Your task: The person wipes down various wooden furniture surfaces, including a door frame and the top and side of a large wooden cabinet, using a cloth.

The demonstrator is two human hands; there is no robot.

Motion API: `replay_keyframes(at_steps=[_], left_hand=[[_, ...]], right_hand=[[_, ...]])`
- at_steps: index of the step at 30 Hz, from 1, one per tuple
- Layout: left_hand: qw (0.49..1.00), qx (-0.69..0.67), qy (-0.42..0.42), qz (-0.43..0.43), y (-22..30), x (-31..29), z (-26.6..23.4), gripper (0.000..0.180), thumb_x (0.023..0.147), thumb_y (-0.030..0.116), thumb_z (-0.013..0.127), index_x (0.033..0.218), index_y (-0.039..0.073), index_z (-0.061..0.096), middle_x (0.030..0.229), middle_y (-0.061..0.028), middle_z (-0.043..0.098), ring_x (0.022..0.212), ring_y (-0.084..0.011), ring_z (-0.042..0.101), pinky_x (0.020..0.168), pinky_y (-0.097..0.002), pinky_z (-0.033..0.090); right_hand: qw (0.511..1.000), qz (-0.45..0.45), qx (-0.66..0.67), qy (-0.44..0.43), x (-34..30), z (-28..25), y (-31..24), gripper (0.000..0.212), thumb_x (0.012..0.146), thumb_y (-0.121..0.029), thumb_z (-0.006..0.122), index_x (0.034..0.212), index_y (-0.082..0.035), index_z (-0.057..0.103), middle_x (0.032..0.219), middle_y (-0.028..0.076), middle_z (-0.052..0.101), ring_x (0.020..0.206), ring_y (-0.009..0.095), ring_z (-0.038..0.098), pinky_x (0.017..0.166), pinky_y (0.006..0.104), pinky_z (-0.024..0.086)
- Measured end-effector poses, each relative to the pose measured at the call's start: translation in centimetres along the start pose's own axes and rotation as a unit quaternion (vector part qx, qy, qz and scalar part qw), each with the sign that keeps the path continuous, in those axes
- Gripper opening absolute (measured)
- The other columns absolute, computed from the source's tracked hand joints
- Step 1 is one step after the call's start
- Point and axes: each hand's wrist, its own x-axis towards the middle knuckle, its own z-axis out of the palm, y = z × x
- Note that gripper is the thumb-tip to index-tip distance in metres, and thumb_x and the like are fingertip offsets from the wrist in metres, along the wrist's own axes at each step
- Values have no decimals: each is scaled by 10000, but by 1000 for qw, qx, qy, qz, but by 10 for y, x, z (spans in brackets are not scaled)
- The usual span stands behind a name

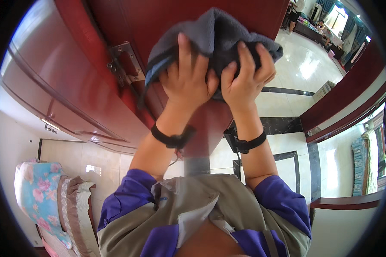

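Observation:
A dark grey cloth with a blue patch at its left edge is bunched up in front of a dark red wooden door. My left hand grips the left part of the cloth, its index finger stretched upward and other fingers partly tucked into the folds. On the right part, my right hand has its fingers bent over the fabric. Both thumbs are near each other at the lower middle of the cloth. Whether the cloth touches the door cannot be made out.
A metal hinge joins the door to a glossy red panel at left. A bed with a floral cover stands lower left. At the far upper right, people are near furniture in a tiled room. A box rests by the right doorway.

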Motion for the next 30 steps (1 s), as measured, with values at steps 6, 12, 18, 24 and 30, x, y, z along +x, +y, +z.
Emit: replay_keyframes(at_steps=[6,12,18,24,30], left_hand=[[998,-22,-42,43,6,-84,1,491,852,361,429,1235,80,552,1342,-285,411,830,-366,535,781,-439,415],[977,-36,-161,136,7,-196,-9,380,804,384,502,1095,186,644,1192,-100,575,930,-261,605,703,-397,499],[961,-128,-206,135,9,-237,-28,350,752,298,600,1076,174,648,1181,-18,594,749,-188,647,609,-357,531],[954,-196,-217,60,2,-179,-17,383,761,194,586,1126,88,631,1289,-194,504,954,-351,607,812,-458,456],[997,-72,-11,27,9,-59,0,331,814,356,532,1093,211,636,1189,-166,581,794,-227,610,733,-349,426]], right_hand=[[1000,-29,-12,4,-63,-3,-2,182,744,-194,550,926,-189,540,1172,93,497,1046,268,477,939,428,307],[997,1,32,-70,-165,-25,-5,176,736,-167,572,888,-170,485,1164,77,487,1014,261,460,948,450,289],[971,28,80,-225,-208,-58,-20,203,682,-119,617,850,-87,509,1123,110,488,985,317,448,871,463,319],[968,80,80,-223,-146,-38,-18,259,597,-82,563,848,-60,505,1037,127,503,930,329,452,807,445,312],[991,38,85,-92,-46,-11,-14,322,608,-62,521,930,-45,523,1040,148,492,917,319,443,851,451,301]])
